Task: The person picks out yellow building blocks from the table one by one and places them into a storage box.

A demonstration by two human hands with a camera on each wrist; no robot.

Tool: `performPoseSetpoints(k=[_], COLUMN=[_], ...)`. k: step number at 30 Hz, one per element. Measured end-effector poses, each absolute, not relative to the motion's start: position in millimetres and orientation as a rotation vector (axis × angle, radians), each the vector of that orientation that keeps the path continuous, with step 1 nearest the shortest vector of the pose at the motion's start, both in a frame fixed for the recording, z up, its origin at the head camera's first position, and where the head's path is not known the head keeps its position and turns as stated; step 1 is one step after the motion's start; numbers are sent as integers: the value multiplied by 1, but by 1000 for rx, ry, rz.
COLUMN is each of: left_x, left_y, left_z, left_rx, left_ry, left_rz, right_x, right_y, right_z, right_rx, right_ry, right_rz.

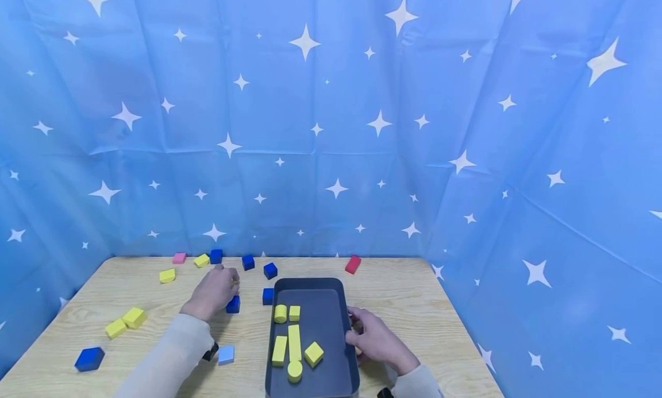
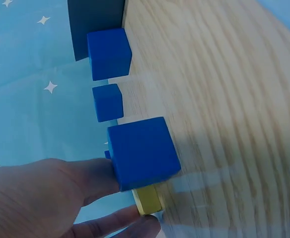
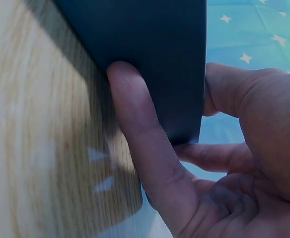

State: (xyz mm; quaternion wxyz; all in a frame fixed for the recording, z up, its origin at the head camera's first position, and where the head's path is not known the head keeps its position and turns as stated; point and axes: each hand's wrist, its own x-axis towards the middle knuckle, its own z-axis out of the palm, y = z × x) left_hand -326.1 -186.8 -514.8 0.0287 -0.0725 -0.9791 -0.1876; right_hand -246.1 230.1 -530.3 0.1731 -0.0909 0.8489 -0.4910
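Note:
My left hand (image 1: 214,289) reaches over the left part of the table and pinches a yellow block (image 2: 148,200) between thumb and fingertips. Close beside it is a blue cube (image 2: 143,153), which hides part of the thumb in the left wrist view. With thumb over the rim and fingers along the outer wall, my right hand (image 1: 380,337) grips the right side of a dark grey tray (image 3: 160,29). Inside the tray are several yellow blocks, among them a long bar (image 1: 294,343), a cube (image 1: 314,354) and a cylinder (image 1: 280,313).
More blue cubes (image 1: 270,270) stand between the left hand and the tray. Yellow blocks (image 1: 134,317) and a dark blue block (image 1: 89,359) lie at the left. A light blue block (image 1: 226,355) is near the left sleeve. Pink (image 1: 179,258) and red (image 1: 353,265) blocks lie along the back edge.

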Motion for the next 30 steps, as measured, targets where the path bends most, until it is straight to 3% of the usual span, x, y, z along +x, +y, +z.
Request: performPoseSetpoints(k=[30], left_x=[-310], left_y=[-193], left_z=[-513], left_rx=[-214], left_ry=[-2956], left_rz=[-672], right_x=[-248], right_y=[230], right_z=[-535], right_rx=[-253], right_ry=[2411], right_rz=[-1385])
